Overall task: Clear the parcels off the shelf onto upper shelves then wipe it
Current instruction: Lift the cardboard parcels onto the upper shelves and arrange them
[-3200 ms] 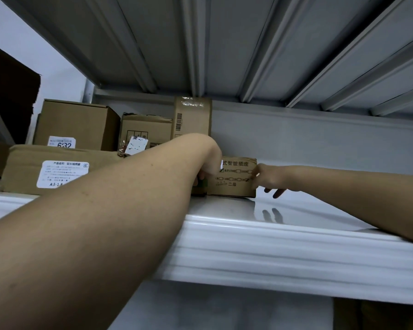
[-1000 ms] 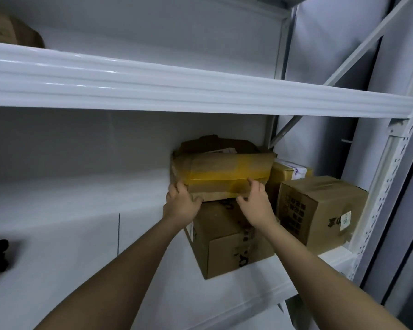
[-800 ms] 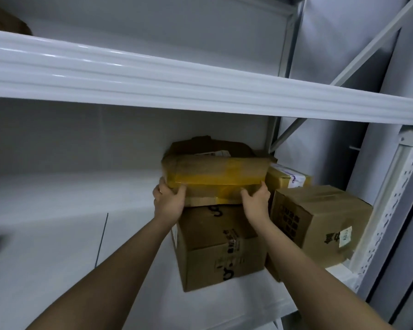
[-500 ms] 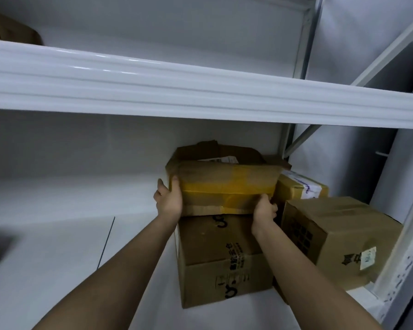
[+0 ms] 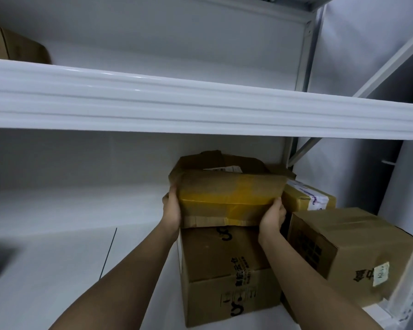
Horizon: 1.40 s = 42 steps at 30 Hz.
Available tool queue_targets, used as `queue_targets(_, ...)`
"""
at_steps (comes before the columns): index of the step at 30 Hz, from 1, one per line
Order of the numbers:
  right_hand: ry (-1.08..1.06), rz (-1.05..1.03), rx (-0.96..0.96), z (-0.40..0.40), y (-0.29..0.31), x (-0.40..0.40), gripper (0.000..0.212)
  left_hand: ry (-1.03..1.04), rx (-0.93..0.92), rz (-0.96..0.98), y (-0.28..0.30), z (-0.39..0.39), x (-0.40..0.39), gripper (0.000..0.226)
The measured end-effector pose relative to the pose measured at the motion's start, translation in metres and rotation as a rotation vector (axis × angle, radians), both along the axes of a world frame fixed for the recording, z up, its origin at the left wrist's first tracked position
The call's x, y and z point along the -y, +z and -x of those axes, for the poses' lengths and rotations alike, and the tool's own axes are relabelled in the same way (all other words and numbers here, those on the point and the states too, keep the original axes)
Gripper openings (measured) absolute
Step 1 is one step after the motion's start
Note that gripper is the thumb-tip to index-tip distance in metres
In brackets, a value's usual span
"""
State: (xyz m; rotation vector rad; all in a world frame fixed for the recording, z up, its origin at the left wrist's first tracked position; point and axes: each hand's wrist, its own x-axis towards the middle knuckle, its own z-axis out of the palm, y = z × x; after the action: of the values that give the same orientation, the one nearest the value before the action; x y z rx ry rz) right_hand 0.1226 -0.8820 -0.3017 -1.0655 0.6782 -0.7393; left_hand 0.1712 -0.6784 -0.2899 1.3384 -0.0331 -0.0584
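Head cam: my left hand point(image 5: 171, 211) and right hand point(image 5: 272, 216) grip the ends of a flat parcel w/ yellow tape point(image 5: 229, 198), fingers wrapped round its sides. It sits on top of a brown box point(image 5: 227, 275) w/ dark print too blurred to read. Right of it: a small taped parcel point(image 5: 308, 198) and a bigger carton point(image 5: 348, 251) w/ a white sticker, text unreadable. All on the white lower shelf point(image 5: 57, 270). Upper shelf edge point(image 5: 200, 110) overhead, one box point(image 5: 14, 46) at its far left.

Both hands, left hand point(image 5: 172, 210); right hand point(image 5: 272, 216), grip taped parcel point(image 5: 229, 198), seemingly atop box point(image 5: 227, 272).
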Motion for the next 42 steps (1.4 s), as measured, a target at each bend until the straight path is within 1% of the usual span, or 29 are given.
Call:
queue_targets(4,-0.048,0.082,0.011,0.007,0.003,-0.004,0.056,0.124,0.121,-0.032,0.001,0.009,-0.006,0.055)
queue_targets(7,-0.082,0.154,-0.058,0.012,0.006,-0.009,0.053,0.215,0.194,-0.034,0.001,0.022,-0.013,0.052)
queue_targets(9,-0.081,0.161,-0.087,0.015,0.006,-0.011,0.051,0.218,0.248,-0.020,0.000,0.031,-0.018,0.050)
queue_targets(12,-0.048,0.116,-0.088,0.019,0.005,-0.015,0.046,0.182,0.334,0.005,-0.002,0.046,-0.026,0.050)
queue_targets(14,-0.041,0.153,-0.041,0.022,0.002,-0.018,0.034,0.190,0.413,-0.010,-0.004,0.056,-0.031,0.055)
queue_targets(16,-0.022,0.152,0.075,0.023,0.001,-0.023,0.025,0.237,0.489,-0.073,-0.006,0.065,-0.036,0.060)
queue_targets(17,-0.001,0.124,0.126,0.025,0.002,-0.027,0.026,0.263,0.524,-0.106,-0.007,0.069,-0.038,0.060)
queue_targets(18,0.019,0.102,0.161,0.026,0.003,-0.029,0.031,0.290,0.559,-0.132,-0.008,0.073,-0.039,0.058)
queue_targets(21,0.044,0.069,0.185,0.031,0.001,-0.039,0.055,0.367,0.606,-0.133,-0.009,0.087,-0.048,0.059)
queue_targets(22,0.050,0.058,0.184,0.032,0.001,-0.042,0.058,0.395,0.625,-0.148,-0.008,0.092,-0.051,0.059)
queue_targets(25,0.090,-0.003,0.188,0.034,-0.001,-0.058,0.059,0.487,0.753,-0.301,-0.005,0.110,-0.072,0.055)
queue_targets(28,0.163,-0.089,0.213,0.041,-0.001,-0.088,0.064,0.485,0.903,-0.388,-0.004,0.125,-0.105,0.050)
queue_targets(30,0.226,-0.159,0.236,0.045,-0.003,-0.110,0.071,0.462,0.965,-0.413,-0.003,0.132,-0.127,0.049)
queue_targets(34,0.351,-0.218,0.276,0.055,-0.009,-0.162,0.072,0.447,1.016,-0.456,-0.001,0.146,-0.174,0.053)
queue_targets(37,0.347,-0.186,0.262,0.061,-0.009,-0.203,0.074,0.487,1.005,-0.490,-0.001,0.150,-0.211,0.055)
queue_targets(40,0.343,-0.161,0.239,0.065,-0.010,-0.239,0.076,0.513,0.976,-0.484,-0.002,0.152,-0.249,0.065)
queue_targets(42,0.374,-0.155,0.221,0.068,-0.014,-0.259,0.084,0.529,0.974,-0.445,0.000,0.153,-0.270,0.074)
